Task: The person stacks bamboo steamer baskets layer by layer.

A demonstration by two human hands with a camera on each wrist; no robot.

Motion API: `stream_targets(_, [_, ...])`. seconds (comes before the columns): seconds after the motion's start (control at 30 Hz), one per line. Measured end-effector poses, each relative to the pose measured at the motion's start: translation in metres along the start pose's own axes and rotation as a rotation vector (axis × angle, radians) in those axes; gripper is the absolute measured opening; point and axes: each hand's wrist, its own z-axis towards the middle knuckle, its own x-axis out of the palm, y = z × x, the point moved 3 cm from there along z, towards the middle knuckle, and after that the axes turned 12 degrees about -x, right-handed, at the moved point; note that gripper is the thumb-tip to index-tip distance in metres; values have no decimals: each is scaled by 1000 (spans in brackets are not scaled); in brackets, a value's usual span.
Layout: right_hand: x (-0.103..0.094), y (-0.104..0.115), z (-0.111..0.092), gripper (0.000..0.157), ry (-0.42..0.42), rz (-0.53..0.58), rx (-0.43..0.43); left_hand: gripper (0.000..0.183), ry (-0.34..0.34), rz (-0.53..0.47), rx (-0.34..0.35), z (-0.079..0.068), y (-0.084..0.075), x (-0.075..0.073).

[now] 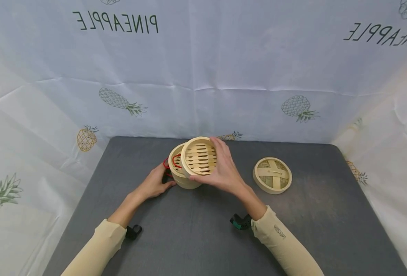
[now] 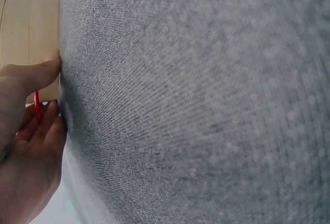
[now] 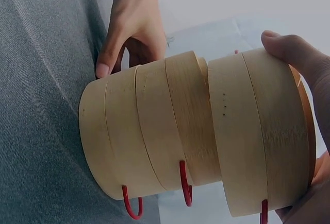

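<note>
Head: near the far edge of our table [image 1: 189,245], left hand [image 1: 156,182] grips stack [image 1: 187,184], right hand [image 1: 225,172] tier [image 1: 201,158]; we should level it.

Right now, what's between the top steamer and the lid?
In the head view: the right grip, holding the top steamer, then bare tabletop before the lid.

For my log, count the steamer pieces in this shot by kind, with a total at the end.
Steamer baskets: 3 (two stacked, one in the right hand)
Lid, lying apart on the table: 1
Total: 4
</note>
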Motion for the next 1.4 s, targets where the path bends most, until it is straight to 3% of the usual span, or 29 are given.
stream_targets(0.33, [5, 3, 8, 132, -2, -3, -5, 84, -57, -30, 88, 10, 35, 14])
stream_targets(0.6, [11, 4, 13, 132, 1, 0, 3, 85, -52, 17, 52, 18, 56, 27])
stream_targets(1.1, [16, 9, 22, 131, 0, 13, 18, 76, -42, 7, 40, 14, 46, 20])
stream_targets(1.4, [19, 10, 27, 132, 1, 8, 31, 78, -43, 9, 51, 14, 48, 21])
